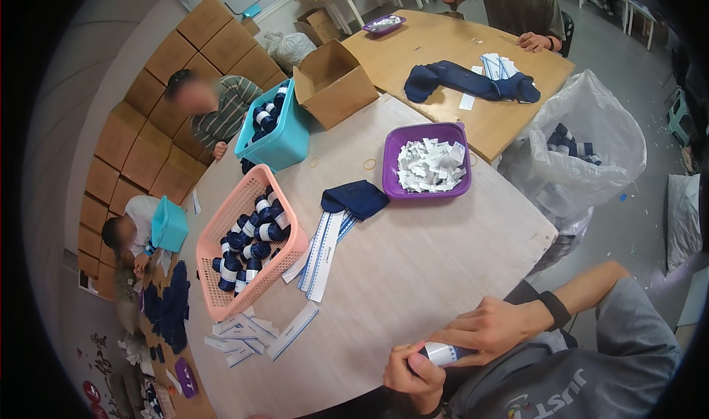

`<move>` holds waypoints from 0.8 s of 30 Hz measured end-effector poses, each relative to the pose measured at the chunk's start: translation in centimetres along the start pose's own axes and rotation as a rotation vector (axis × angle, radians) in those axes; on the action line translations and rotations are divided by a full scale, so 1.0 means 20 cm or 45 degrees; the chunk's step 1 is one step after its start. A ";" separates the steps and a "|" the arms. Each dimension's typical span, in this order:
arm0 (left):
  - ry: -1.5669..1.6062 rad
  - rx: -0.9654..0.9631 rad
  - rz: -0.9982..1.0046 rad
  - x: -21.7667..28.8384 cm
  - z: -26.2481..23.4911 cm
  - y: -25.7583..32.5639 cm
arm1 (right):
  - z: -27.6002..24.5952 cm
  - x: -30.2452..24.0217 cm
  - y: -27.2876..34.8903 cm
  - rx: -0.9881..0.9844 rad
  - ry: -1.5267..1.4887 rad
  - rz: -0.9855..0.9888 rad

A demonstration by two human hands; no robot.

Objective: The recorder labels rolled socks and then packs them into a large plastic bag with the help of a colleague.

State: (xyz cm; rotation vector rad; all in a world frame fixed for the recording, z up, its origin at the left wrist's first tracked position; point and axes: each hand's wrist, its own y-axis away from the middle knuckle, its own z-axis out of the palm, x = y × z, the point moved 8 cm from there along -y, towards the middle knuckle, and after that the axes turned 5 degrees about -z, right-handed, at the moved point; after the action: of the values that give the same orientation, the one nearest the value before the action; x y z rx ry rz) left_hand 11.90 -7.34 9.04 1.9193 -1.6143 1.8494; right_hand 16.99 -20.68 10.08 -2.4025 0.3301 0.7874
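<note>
At the lower right, near the table edge, both of my hands hold a small rolled navy cloth with a white paper band (442,354). My left hand (415,376) has its fingers and thumb closed round the near end of the roll. My right hand (484,332), with a black band on the wrist, lies over the other end, fingers bent against the paper band. Part of the roll is hidden beneath the fingers. Farther up the table lie a folded navy cloth (356,199) and long white paper strips with blue print (322,260).
A pink basket (294,251) and a turquoise bin (292,147) hold banded navy rolls. A purple tray (428,193) holds white paper slips. Loose strips (294,332), an open carton (340,98) and a plastic bag (591,124) surround the table. Other people sit around it.
</note>
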 end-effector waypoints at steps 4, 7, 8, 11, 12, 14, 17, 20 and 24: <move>-0.086 0.045 -0.041 0.01 -0.02 -0.01 | -0.02 -0.01 0.00 0.072 0.138 -0.042; -0.034 -0.018 -0.017 -0.01 0.01 -0.02 | -0.07 0.04 -0.05 -0.058 0.019 0.115; 0.020 -0.050 0.030 -0.01 0.03 -0.02 | -0.10 0.07 -0.07 0.018 -0.257 0.157; 0.118 -0.152 0.001 -0.02 0.07 -0.02 | -0.08 0.12 -0.06 0.060 -0.610 0.309; 0.120 -0.154 0.001 -0.01 0.07 -0.01 | -0.06 0.15 -0.05 0.024 -0.683 0.424; 0.096 -0.288 -0.285 -0.09 0.12 0.02 | -0.04 0.17 -0.04 0.091 -0.657 0.382; 0.069 -0.222 -0.261 -0.11 0.14 0.09 | -0.02 0.17 -0.03 0.113 -0.645 0.419; 0.122 -0.211 -0.277 -0.09 0.15 0.07 | 0.00 0.19 -0.02 0.088 -0.655 0.518; 0.088 -0.139 -0.330 -0.06 0.13 0.05 | -0.06 0.15 -0.06 0.076 -0.616 0.426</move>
State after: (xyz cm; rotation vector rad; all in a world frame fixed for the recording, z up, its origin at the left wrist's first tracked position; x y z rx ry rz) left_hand 13.49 -8.63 6.78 1.8925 -1.3433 1.6709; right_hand 20.52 -20.55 9.62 -2.0391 0.5507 1.4481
